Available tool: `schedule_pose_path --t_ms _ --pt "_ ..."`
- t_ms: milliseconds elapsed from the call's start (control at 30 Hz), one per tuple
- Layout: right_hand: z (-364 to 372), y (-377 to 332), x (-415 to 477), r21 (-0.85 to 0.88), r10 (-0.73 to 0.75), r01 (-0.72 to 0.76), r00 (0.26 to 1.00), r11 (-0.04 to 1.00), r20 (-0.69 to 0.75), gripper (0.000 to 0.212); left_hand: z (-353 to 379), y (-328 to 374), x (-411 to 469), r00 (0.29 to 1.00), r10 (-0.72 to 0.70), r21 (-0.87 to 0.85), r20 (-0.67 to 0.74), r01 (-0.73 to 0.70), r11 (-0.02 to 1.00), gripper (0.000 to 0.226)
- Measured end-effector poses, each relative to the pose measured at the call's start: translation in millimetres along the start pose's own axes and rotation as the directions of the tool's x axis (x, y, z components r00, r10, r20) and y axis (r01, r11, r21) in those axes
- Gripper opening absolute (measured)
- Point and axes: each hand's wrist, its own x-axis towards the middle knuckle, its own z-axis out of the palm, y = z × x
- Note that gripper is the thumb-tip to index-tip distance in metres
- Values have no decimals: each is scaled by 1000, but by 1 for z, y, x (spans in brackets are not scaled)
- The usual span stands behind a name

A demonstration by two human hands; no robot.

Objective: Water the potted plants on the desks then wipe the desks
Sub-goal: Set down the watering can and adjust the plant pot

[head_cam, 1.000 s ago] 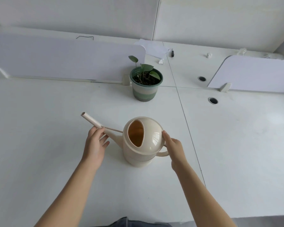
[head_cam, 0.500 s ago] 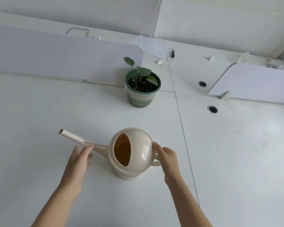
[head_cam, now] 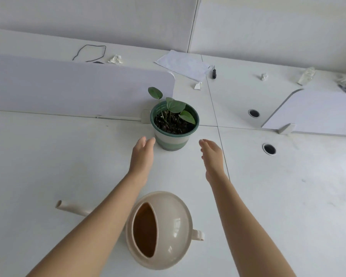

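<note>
Left hand (head_cam: 141,154) & right hand (head_cam: 211,154) both empty, fingers spread, either side of potted plant (head_cam: 174,124) by desk's (head_cam: 48,156) back edge, near divider (head_cam: 68,88). Neither touches pot. Watering can (head_cam: 160,229) stands untouched near front edge, btwn forearms.

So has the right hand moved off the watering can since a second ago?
Yes. The right hand has left the watering can handle and reached forward, now open beside the potted plant, on its right, not touching it.
</note>
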Motion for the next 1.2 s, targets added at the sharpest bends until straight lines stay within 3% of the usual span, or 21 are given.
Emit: schedule_pose_path --t_ms 133,267,533,633,733,767,867,1000,1200 --pt "10 -12 26 30 -25 24 1000 999 20 47 17 9 51 1000 -20 -48 6 20 999 53" --pt "26 -20 47 87 -53 48 997 995 60 47 24 10 93 999 -29 -122 35 33 992 54" --pt "49 -6 75 153 -64 71 997 986 -49 45 30 -3 104 1000 -3 -216 23 8 976 47" --pt "40 -20 86 188 -59 51 998 981 36 35 25 -13 93 998 -14 -122 67 22 992 67" --pt "32 -30 93 115 -94 73 977 991 191 21 22 -17 79 992 -24 -64 122 32 997 86" --pt "31 -30 90 95 -77 57 974 994 215 22 19 -17 80 992 -30 -64 125 38 997 85" --pt "28 -15 76 160 -47 25 989 987 138 53 14 -5 87 991 -68 -90 116 79 993 78" --pt "39 4 55 226 -106 75 986 971 128 48 23 2 79 982 -57 -74 178 71 995 85" --pt "47 -8 66 207 -71 34 983 978 171 57 38 4 62 987 -91 -146 134 111 983 84"
